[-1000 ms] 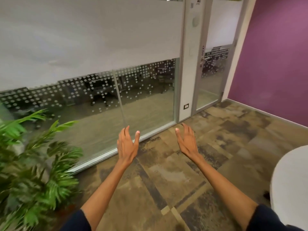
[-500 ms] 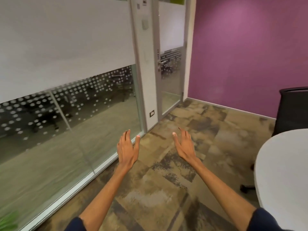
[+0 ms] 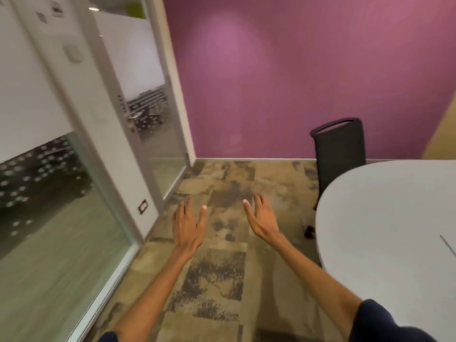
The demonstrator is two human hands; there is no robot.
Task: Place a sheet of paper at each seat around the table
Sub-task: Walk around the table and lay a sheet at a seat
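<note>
The purple wall fills the far side of the room, and the patterned carpet floor runs from its base toward the camera. To the left of the worktop stands a glass partition with a frosted band and a dotted strip, with a glass door at its far end near the wall. The pale rounded worktop takes up the right side of the view; a thin dark line crosses its surface near the right edge. No sheet of paper shows on the visible part of the worktop or in either hand. A black mesh-backed office chair stands at the worktop's far edge, against the wall, one caster visible by the worktop's rim. Both arms reach out over the carpet, left of the worktop. The left hand is flat, fingers spread wide, holding nothing. The right hand, nearer the worktop, is likewise spread wide and empty.
</note>
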